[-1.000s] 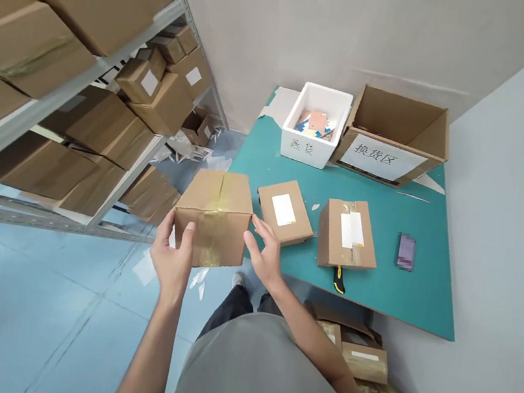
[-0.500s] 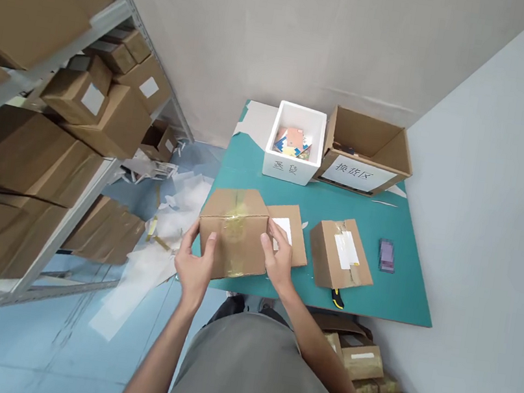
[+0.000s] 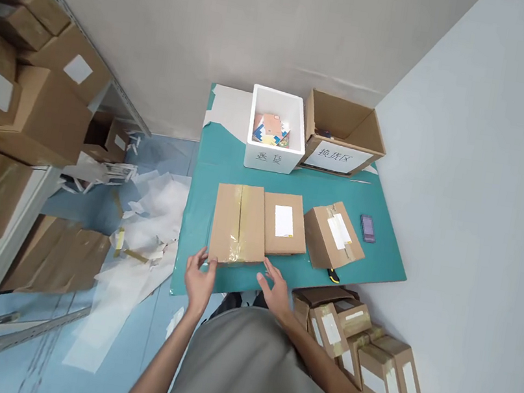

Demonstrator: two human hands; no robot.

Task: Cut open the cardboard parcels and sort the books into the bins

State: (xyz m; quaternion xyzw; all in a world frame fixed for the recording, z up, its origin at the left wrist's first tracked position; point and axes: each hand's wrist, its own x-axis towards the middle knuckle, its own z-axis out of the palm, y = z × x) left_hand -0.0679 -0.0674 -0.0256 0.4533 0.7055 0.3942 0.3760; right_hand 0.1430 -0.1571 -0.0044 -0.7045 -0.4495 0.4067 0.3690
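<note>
A taped cardboard box (image 3: 250,224) lies flat on the green table (image 3: 198,226), a strip of clear yellowish tape running down its top. My left hand (image 3: 200,281) is at its near left corner, fingers apart, the tips at or just touching the edge. At the near right corner is my right hand (image 3: 275,294), its fingers spread too. Neither hand is wrapped round the box. Close against its right side sits a flatter box (image 3: 269,230) with a white label. Farther right, a third box (image 3: 319,238) with a label stands at an angle, partly covering a black-and-yellow cutter (image 3: 333,276).
A white foam bin (image 3: 272,158) with papers inside and an open carton (image 3: 377,149) with a handwritten sign stand at the back. A blurred purple item (image 3: 368,229) lies right. Packed shelves (image 3: 41,190) and loose wrapping (image 3: 100,323) are left; several boxes (image 3: 383,372) are piled below right.
The box has gone from tilted up between both hands to lying flat on the table. Both hands have loosened and drawn down to its near corners. My view has shifted rightward.
</note>
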